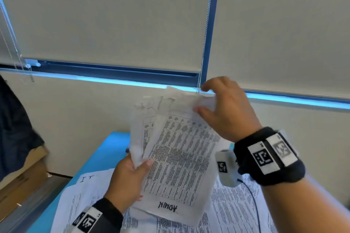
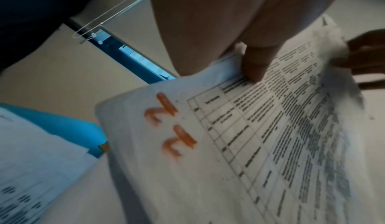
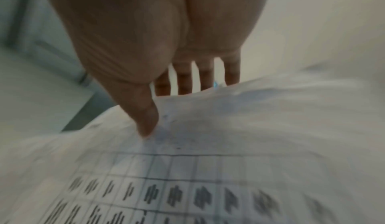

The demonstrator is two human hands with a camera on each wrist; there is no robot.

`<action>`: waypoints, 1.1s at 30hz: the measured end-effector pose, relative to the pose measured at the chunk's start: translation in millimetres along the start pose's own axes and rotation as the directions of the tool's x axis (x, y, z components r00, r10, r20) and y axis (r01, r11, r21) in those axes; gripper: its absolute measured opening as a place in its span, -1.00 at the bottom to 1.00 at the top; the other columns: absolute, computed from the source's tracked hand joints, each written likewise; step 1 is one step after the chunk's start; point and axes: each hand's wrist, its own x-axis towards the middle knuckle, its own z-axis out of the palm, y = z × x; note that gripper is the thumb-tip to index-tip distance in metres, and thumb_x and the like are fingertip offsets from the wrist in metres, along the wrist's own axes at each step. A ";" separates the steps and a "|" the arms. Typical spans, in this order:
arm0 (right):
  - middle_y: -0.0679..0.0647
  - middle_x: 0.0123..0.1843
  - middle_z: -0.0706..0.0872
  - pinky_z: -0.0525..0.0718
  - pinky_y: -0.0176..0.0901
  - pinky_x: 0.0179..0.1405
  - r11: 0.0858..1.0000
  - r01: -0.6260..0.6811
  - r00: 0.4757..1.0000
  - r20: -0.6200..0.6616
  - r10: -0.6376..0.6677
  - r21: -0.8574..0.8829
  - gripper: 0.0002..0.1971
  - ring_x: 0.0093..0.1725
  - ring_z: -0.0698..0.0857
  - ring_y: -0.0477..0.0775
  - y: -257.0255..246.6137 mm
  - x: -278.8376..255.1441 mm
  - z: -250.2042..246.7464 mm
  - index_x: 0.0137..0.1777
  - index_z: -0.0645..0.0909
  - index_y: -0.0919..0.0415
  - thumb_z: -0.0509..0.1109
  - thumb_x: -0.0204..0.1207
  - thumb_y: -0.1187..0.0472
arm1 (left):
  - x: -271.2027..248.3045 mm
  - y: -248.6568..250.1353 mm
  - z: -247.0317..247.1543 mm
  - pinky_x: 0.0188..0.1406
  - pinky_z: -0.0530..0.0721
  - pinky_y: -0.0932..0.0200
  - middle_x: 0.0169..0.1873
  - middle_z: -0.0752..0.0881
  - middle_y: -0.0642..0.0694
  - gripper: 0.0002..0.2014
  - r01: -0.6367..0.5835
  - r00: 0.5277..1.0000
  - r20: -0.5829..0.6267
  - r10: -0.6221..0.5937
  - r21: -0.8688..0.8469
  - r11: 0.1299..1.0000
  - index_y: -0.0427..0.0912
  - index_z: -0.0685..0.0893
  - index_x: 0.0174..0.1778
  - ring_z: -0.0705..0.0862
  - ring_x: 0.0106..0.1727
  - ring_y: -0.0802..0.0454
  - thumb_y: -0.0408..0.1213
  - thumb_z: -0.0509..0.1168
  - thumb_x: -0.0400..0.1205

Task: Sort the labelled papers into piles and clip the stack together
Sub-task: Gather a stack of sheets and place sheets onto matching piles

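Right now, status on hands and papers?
Left hand grips fanned papers; right hand pinches the top corner. Front sheet reads ADMIN. IT pile on table. No clip seen.

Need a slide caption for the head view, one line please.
Left hand holds a fanned stack of papers, ADMIN sheet in front, while the right hand pinches its top edge.

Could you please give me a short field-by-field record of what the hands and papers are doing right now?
left hand: grips the lower edge of the fanned sheets, raised above the table
right hand: pinches the top corner of the front sheet
front sheet label: ADMIN, in black
orange label: on a held sheet; letters unclear
table: blue, with printed sheets lying on it
IT sheet: lies on the table
clip: none visible
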 end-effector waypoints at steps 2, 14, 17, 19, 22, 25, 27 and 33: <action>-0.10 0.23 0.52 0.46 -0.14 0.26 0.936 -0.189 0.932 -0.246 0.266 0.298 -0.50 0.24 0.52 -0.06 16.9 -18.6 14.8 0.29 0.51 0.08 0.56 0.39 0.01 | -0.8 -1.0 -2.6 -0.13 0.65 0.15 -0.07 0.83 -0.17 -0.90 0.001 1.000 -0.024 -0.003 -0.083 0.997 -0.03 0.77 0.01 0.76 0.05 -0.10 -0.24 0.37 0.65; -0.04 -0.12 0.88 0.75 -0.21 -0.14 0.370 -0.493 0.833 0.304 0.462 0.788 -0.87 -0.09 0.84 -0.06 13.8 -93.8 119.2 0.02 0.77 0.18 0.53 0.49 0.30 | 1.7 -21.4 0.5 -0.25 0.57 0.18 -0.24 0.74 -0.16 -0.67 0.033 0.998 -0.057 -0.039 -0.111 0.993 0.10 0.74 -0.06 0.65 -0.20 -0.07 -0.47 0.24 0.64; -0.05 -0.11 0.88 0.69 -0.41 -0.20 0.364 -0.408 0.873 0.242 0.423 0.837 -0.84 -0.10 0.83 -0.10 10.3 -83.4 108.2 0.02 0.76 0.17 0.55 0.46 0.34 | 4.6 -19.6 0.7 -0.18 0.67 0.07 -0.14 0.75 -0.36 -0.79 -0.026 0.994 -0.113 0.004 -0.197 0.980 -0.01 0.70 0.00 0.70 -0.13 -0.20 -0.41 0.33 0.55; 0.03 -0.08 0.88 0.75 -0.26 -0.10 0.341 -0.381 0.881 0.227 0.415 0.859 -0.77 -0.05 0.84 0.01 12.8 -85.4 107.4 0.05 0.75 0.22 0.59 0.40 0.33 | 3.3 -21.5 -0.2 0.02 0.71 -0.13 -0.03 0.79 -0.26 -0.71 -0.013 0.992 -0.123 -0.019 -0.258 0.966 -0.03 0.69 0.07 0.75 0.02 -0.20 -0.43 0.35 0.49; 0.14 -0.03 0.87 0.77 -0.07 0.03 0.264 -0.420 0.863 0.292 0.413 0.868 -0.67 0.00 0.83 0.13 18.5 -97.3 113.9 0.08 0.74 0.28 0.54 0.29 0.26 | -0.6 -34.9 2.5 0.07 0.65 -0.06 -0.04 0.80 -0.15 -0.73 0.076 0.989 -0.105 -0.107 -0.265 0.961 -0.13 0.69 0.04 0.73 0.01 -0.14 -0.55 0.31 0.53; 0.18 -0.14 0.86 0.72 -0.03 -0.02 0.332 -0.477 0.846 0.322 0.425 0.814 -0.93 -0.12 0.81 0.06 18.0 -102.8 120.7 -0.09 0.79 0.24 0.54 0.44 0.33 | 1.1 -51.8 4.9 -0.09 0.56 0.07 -0.17 0.76 -0.15 -0.87 0.158 0.978 -0.105 -0.179 -0.184 0.970 -0.17 0.71 -0.11 0.68 -0.08 -0.19 -0.47 0.38 0.51; 0.18 -0.16 0.86 0.72 0.00 -0.02 0.311 -0.482 0.823 0.302 0.480 0.819 -0.91 -0.14 0.81 0.06 18.3 -102.6 124.6 -0.12 0.79 0.24 0.47 0.52 0.39 | 6.4 -62.5 1.9 -0.03 0.63 0.02 -0.06 0.77 -0.09 -0.80 0.185 0.966 -0.157 -0.206 -0.137 0.973 -0.09 0.68 -0.01 0.71 0.04 -0.17 -0.46 0.40 0.53; 0.33 0.10 0.81 0.68 0.34 0.21 -0.188 -0.320 0.664 0.362 0.655 0.928 -0.78 0.09 0.77 0.37 23.8 -95.2 129.8 0.18 0.68 0.37 0.31 0.58 0.44 | 12.6 -76.0 -15.2 0.26 0.50 -0.11 0.24 0.68 -0.08 -0.41 0.345 0.890 -0.187 -0.415 -0.317 0.883 -0.04 0.44 0.45 0.64 0.21 -0.12 -0.24 0.50 0.52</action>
